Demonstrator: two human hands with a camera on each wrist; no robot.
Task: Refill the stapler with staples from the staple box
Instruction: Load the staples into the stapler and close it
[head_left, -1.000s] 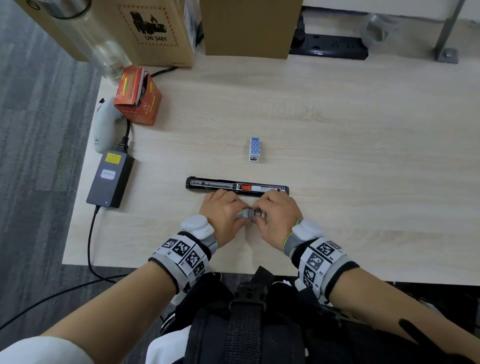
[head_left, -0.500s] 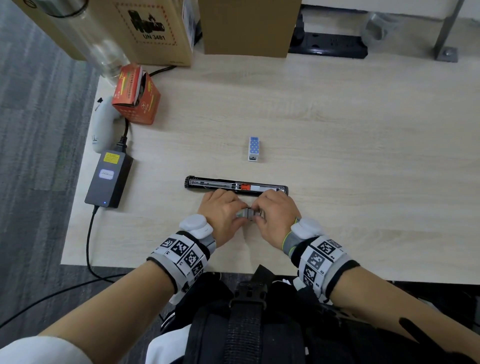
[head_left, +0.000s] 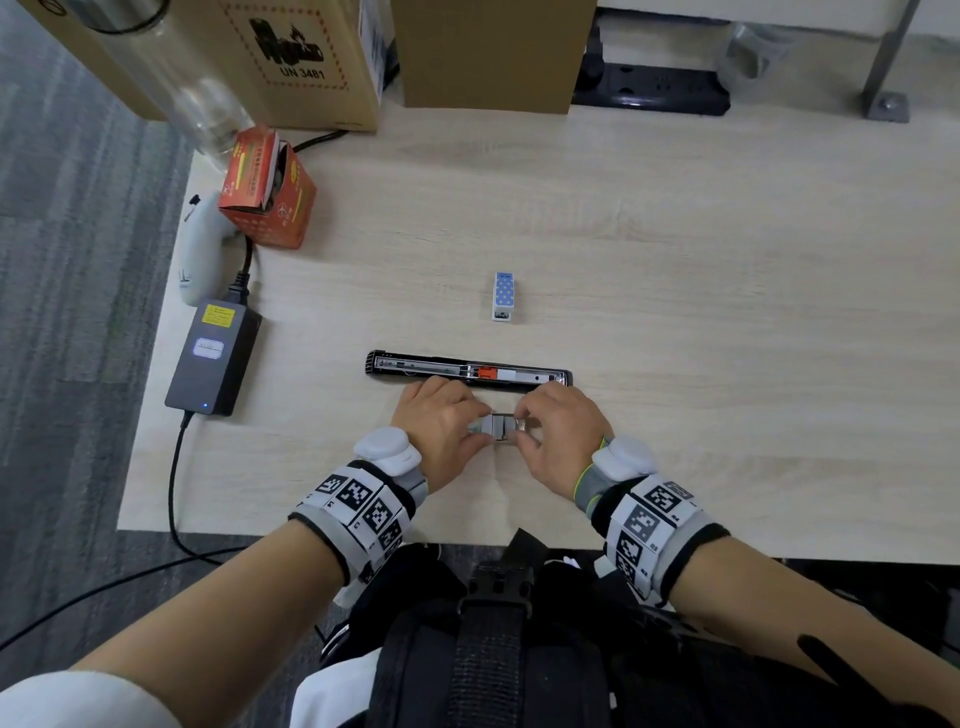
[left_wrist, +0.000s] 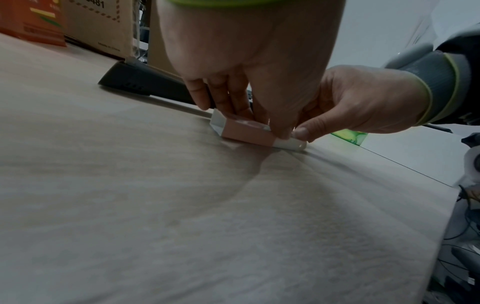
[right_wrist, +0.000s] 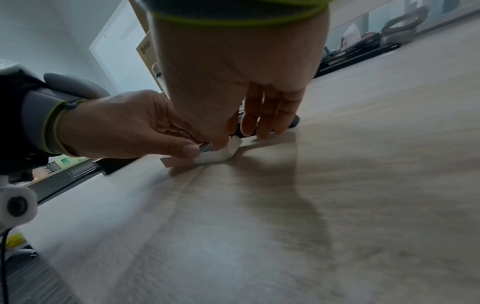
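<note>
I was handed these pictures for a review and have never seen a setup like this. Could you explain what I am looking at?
No machine here: a person works at a pale wooden desk with bare hands, wearing patterned wristbands that carry cameras. The top-down picture comes from a camera on the head; the two low, slanted ones look along each wrist toward the fingers.

Both hands, the left hand and the right hand, pinch a small pink-and-white staple box that rests on the desk, apparently opening it.

Just beyond the hands lies a long black stapler, opened out flat. Farther off stands a small blue dotted box. At the left edge are an orange carton and a dark grey power adapter with its cable.
</note>
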